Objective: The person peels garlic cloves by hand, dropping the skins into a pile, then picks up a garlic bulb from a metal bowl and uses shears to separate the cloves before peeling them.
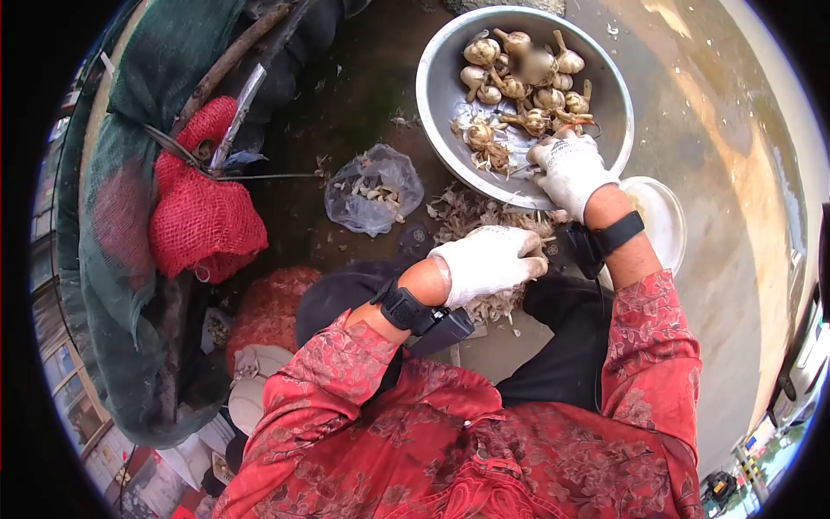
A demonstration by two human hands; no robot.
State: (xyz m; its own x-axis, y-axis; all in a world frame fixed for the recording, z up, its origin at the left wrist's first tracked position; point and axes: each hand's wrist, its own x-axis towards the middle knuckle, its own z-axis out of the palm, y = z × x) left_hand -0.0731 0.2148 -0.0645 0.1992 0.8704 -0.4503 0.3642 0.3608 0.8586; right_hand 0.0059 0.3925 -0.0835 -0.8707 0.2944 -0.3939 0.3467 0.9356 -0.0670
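Your right hand (571, 169), in a white knit glove, is reaching into the wide round grey metal bowl (428, 86), fingers bending down onto the nearest of the whole pale garlic bulbs with dry stalks (536, 121). The glove is hiding the fingertips, so I cannot tell whether it is already gripping one. Your left hand (488, 259), also gloved, is curling loosely over your lap; I cannot tell if anything is inside it. It is hovering above the heap of dry papery garlic skins (471, 212) lying between your knees and the bowl. My judgement is that you are fetching a fresh bulb, and the next move calls for closing on one bulb only and lifting it clear of its tangled neighbours. A crumpled clear plastic bag with cloves (373, 190) is lying left of the bowl, and a small white round dish (661, 216) is sitting beside your right wrist.
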